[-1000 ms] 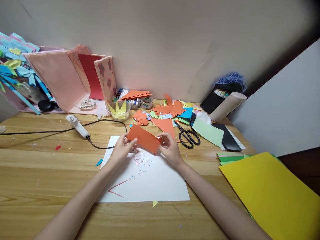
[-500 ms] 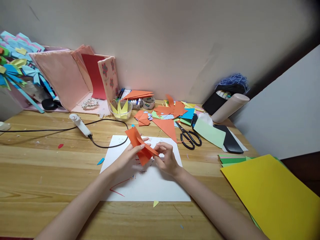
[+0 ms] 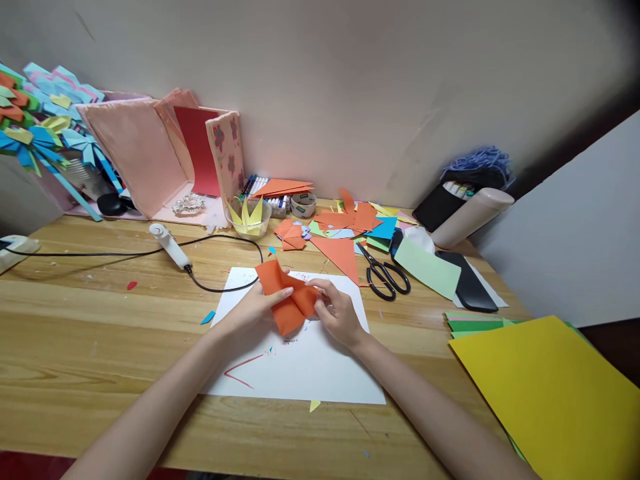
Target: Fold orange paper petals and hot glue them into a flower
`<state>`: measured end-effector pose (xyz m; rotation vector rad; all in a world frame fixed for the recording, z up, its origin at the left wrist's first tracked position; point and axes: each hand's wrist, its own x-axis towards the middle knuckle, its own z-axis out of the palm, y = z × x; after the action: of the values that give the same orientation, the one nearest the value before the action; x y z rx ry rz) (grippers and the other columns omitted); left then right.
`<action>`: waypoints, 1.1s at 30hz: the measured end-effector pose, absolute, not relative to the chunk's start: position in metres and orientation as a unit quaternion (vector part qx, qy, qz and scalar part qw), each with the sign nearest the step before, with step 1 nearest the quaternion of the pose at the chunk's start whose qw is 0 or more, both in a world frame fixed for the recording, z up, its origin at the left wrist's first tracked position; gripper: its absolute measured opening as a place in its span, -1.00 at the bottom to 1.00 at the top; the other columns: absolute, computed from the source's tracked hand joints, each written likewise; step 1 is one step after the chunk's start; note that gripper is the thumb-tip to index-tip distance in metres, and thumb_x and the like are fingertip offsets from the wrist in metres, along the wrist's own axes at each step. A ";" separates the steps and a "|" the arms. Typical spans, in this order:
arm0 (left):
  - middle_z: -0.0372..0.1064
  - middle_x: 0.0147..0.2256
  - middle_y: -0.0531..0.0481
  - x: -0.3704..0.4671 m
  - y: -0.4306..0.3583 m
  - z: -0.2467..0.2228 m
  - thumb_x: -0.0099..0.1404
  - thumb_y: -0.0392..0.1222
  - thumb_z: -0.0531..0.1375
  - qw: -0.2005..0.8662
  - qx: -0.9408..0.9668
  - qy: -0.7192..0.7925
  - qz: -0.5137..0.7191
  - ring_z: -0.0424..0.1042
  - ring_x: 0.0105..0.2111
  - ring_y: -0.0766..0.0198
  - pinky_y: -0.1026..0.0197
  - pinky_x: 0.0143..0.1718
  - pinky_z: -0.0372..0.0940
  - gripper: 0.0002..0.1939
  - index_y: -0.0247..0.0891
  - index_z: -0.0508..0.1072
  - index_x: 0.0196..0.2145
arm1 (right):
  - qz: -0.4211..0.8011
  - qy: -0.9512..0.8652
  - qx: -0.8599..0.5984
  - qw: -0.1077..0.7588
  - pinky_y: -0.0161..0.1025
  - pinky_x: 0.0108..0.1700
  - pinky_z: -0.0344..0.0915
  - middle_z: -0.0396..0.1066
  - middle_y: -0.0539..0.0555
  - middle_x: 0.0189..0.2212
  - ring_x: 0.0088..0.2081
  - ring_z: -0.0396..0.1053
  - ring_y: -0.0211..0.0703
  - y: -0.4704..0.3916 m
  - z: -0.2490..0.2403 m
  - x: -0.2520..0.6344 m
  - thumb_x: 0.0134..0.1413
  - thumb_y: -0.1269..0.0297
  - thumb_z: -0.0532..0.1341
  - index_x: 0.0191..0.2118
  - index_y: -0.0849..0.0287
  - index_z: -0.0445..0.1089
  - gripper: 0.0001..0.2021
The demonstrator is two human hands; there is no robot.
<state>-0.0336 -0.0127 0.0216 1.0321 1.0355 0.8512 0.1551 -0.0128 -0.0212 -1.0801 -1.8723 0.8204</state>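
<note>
A creased piece of orange paper [image 3: 285, 313] is held up between both hands, above a white sheet [image 3: 310, 373] with red pencil lines and small scraps. My left hand [image 3: 263, 303] grips its left side, thumb on top and fingers behind. My right hand [image 3: 337, 313] pinches the right edge between thumb and fingers. Part of the paper's underside is hidden. Past the hands lies an orange paper triangle [image 3: 337, 257], with black-handled scissors [image 3: 385, 275] open beside it.
A glue gun [image 3: 170, 247] with its black cord lies at the left. Behind stand a clear bowl [image 3: 263, 227] with yellow paper, a tape roll [image 3: 303, 205] and heaped paper scraps [image 3: 350, 220]. A phone [image 3: 470, 283] and yellow sheets [image 3: 545, 387] are on the right.
The orange paper has been opened out flatter, its folded flap now spread. My right hand has shifted its pinch to the right edge. The whole view has swung slightly left.
</note>
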 end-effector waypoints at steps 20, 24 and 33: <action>0.37 -0.06 -0.27 -0.048 -0.007 0.014 0.06 -0.12 0.23 0.697 0.422 0.458 0.354 0.37 -0.08 -0.04 0.03 -0.16 0.31 -0.53 -0.34 0.35 -0.07 | 0.210 -0.818 -0.402 0.355 0.01 0.02 0.18 0.21 0.11 -0.07 -0.01 0.18 -0.04 0.011 -0.016 0.176 -0.06 0.54 0.16 -0.28 -0.03 0.49 -0.68; 0.36 -0.05 -0.24 -0.041 -0.013 0.016 0.09 -0.16 0.19 0.712 0.428 0.419 0.368 0.37 -0.09 -0.02 0.00 -0.10 0.28 -0.54 -0.29 0.34 -0.03 | 0.182 -0.871 -0.326 0.320 0.17 0.13 0.01 0.28 0.00 0.02 0.05 0.18 -0.07 0.013 -0.016 0.179 -0.04 0.63 0.06 -0.19 -0.12 0.45 -0.54; 0.21 0.00 -0.15 -0.051 -0.001 -0.004 -0.04 -0.31 0.20 0.315 0.648 0.582 0.378 0.22 0.01 0.07 0.00 0.02 0.15 -0.31 -0.18 0.16 0.09 | 0.304 -0.857 -0.295 0.293 0.13 0.16 0.02 0.46 -0.01 -0.16 -0.05 0.36 -0.15 0.013 -0.020 0.180 -0.12 0.62 0.04 -0.21 -0.01 0.45 -0.56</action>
<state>-0.0514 -0.0013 -0.0044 1.7064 1.5329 0.9966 0.1797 0.0133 -0.0199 -0.7848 -2.2841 0.8106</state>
